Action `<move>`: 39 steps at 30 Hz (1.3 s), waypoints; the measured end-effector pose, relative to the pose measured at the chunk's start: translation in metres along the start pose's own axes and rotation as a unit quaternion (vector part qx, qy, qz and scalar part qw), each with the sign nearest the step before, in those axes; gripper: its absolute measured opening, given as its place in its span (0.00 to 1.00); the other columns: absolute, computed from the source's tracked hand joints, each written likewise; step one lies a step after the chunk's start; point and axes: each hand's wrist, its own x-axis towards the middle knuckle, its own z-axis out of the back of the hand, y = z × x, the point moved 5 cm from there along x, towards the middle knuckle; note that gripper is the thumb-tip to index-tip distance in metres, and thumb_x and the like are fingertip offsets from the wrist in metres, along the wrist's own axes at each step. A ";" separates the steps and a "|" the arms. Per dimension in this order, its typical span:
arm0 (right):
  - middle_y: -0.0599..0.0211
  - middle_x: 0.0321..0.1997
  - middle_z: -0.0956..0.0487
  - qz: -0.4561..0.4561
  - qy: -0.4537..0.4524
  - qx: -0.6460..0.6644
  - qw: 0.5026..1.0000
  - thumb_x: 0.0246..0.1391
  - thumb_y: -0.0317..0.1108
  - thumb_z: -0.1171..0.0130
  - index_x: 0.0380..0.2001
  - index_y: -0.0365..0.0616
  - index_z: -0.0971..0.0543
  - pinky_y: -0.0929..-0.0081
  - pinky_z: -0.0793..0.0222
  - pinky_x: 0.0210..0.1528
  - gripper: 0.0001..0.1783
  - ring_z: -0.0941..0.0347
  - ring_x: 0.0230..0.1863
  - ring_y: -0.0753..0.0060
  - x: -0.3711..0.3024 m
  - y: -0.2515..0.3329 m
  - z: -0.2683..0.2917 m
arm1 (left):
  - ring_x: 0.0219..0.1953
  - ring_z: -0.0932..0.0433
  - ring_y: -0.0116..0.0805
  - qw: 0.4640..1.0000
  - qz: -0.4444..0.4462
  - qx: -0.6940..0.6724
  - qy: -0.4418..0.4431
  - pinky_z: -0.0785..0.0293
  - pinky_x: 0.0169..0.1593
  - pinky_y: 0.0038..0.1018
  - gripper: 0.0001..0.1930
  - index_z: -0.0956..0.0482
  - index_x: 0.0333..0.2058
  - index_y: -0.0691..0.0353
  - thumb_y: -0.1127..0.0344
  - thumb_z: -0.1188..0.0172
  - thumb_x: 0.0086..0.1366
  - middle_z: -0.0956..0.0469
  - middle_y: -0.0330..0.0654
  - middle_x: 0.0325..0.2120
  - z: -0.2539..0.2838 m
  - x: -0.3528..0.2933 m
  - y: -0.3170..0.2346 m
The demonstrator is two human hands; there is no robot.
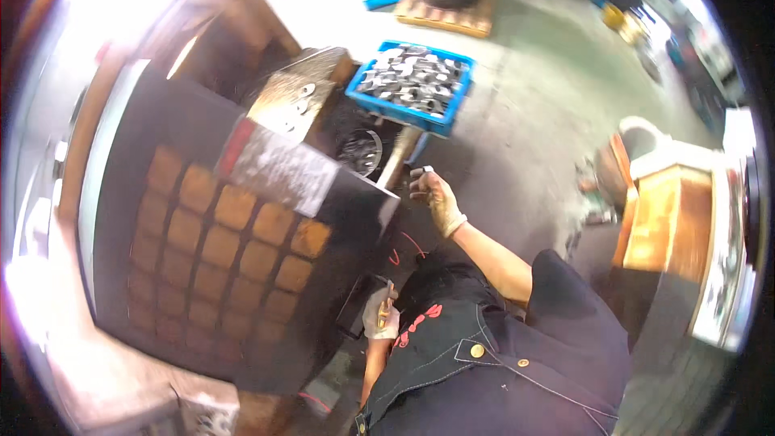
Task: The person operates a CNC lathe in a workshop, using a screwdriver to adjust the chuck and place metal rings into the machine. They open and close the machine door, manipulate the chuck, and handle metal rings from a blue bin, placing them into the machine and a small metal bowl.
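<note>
My right hand (437, 200), in a worn light glove, is raised in front of me and pinches a small grey metal piece (422, 170) at its fingertips. It hovers just right of the dark machine's corner (367, 202), below a blue crate (379, 105) full of grey metal parts (412, 79). My left hand (380, 315), also gloved, is low by my apron, fingers curled against a small dark box (359, 303) on the machine's side. Whether it grips the box is unclear.
A big dark machine with a grid of orange squares (218, 242) fills the left. On it lie a slanted metal plate (282, 165) and a tray of washers (299, 97). A wooden pallet (448, 16) stands far back. An orange cabinet (658, 218) stands at right.
</note>
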 end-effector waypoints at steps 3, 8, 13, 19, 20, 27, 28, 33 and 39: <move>0.67 0.36 0.27 0.062 -0.055 -0.013 0.996 0.52 0.49 0.49 0.36 0.44 0.29 0.75 0.33 0.38 0.19 0.31 0.34 0.77 -0.037 0.032 0.037 | 0.34 0.26 0.36 0.978 0.000 -0.187 0.089 0.32 0.42 0.29 0.11 0.28 0.34 0.61 0.77 0.50 0.51 0.25 0.42 0.29 -0.019 0.011 0.034; 0.63 0.43 0.27 0.066 0.037 0.212 0.974 0.51 0.46 0.46 0.31 0.46 0.29 0.71 0.33 0.43 0.15 0.31 0.44 0.71 -0.137 0.065 0.065 | 0.31 0.28 0.37 0.962 -0.210 -0.031 0.170 0.34 0.38 0.34 0.08 0.28 0.30 0.61 0.63 0.50 0.58 0.28 0.40 0.25 -0.021 0.022 0.020; 0.66 0.47 0.28 0.150 -0.209 0.135 0.957 0.50 0.41 0.44 0.38 0.44 0.28 0.66 0.35 0.48 0.15 0.31 0.45 0.72 -0.253 0.026 0.107 | 0.31 0.30 0.45 0.942 -0.256 -0.105 0.190 0.35 0.37 0.38 0.13 0.29 0.31 0.61 0.78 0.47 0.43 0.29 0.45 0.27 -0.034 0.020 0.026; 0.59 0.43 0.25 0.167 -0.253 0.284 0.910 0.46 0.33 0.40 0.32 0.46 0.28 0.64 0.32 0.45 0.10 0.28 0.43 0.62 -0.328 0.000 0.097 | 0.30 0.30 0.48 0.936 -0.122 -0.226 0.240 0.34 0.37 0.38 0.14 0.30 0.30 0.64 0.78 0.49 0.39 0.30 0.47 0.25 -0.044 0.029 0.050; 0.57 0.43 0.25 0.180 -0.253 0.289 0.906 0.46 0.32 0.40 0.31 0.46 0.28 0.64 0.32 0.45 0.09 0.28 0.42 0.60 -0.338 -0.004 0.096 | 0.31 0.30 0.47 0.887 0.061 -0.383 0.251 0.34 0.36 0.36 0.13 0.30 0.29 0.64 0.78 0.49 0.39 0.30 0.46 0.25 -0.051 0.029 0.067; 0.71 0.28 0.27 0.196 -0.497 -0.164 0.829 0.47 0.26 0.45 0.33 0.45 0.28 0.82 0.35 0.30 0.08 0.32 0.28 0.81 -0.432 0.000 0.109 | 0.28 0.26 0.35 0.917 -0.057 -0.266 0.292 0.31 0.31 0.25 0.13 0.27 0.32 0.67 0.82 0.48 0.44 0.26 0.45 0.25 -0.060 0.035 0.066; 0.75 0.24 0.30 0.221 -0.526 -0.211 0.794 0.47 0.25 0.47 0.32 0.43 0.29 0.85 0.40 0.24 0.07 0.38 0.22 0.86 -0.450 0.009 0.100 | 0.28 0.26 0.36 0.941 -0.266 -0.023 0.206 0.31 0.30 0.25 0.14 0.27 0.33 0.68 0.83 0.48 0.43 0.26 0.46 0.25 -0.056 0.032 0.050; 0.74 0.22 0.29 0.235 -0.570 -0.112 0.779 0.50 0.29 0.50 0.30 0.44 0.29 0.83 0.39 0.23 0.03 0.37 0.22 0.85 -0.544 -0.012 0.124 | 0.32 0.27 0.39 0.867 -0.409 0.036 0.281 0.33 0.36 0.33 0.19 0.28 0.37 0.64 0.79 0.49 0.41 0.26 0.43 0.27 -0.051 -0.011 0.006; 0.64 0.30 0.24 0.111 -0.658 -0.258 0.699 0.54 0.36 0.53 0.40 0.46 0.27 0.71 0.34 0.37 0.11 0.28 0.34 0.69 -0.654 -0.034 0.125 | 0.30 0.27 0.34 0.677 0.251 -0.258 0.642 0.30 0.36 0.27 0.14 0.27 0.36 0.62 0.76 0.47 0.47 0.26 0.41 0.28 -0.171 -0.142 0.073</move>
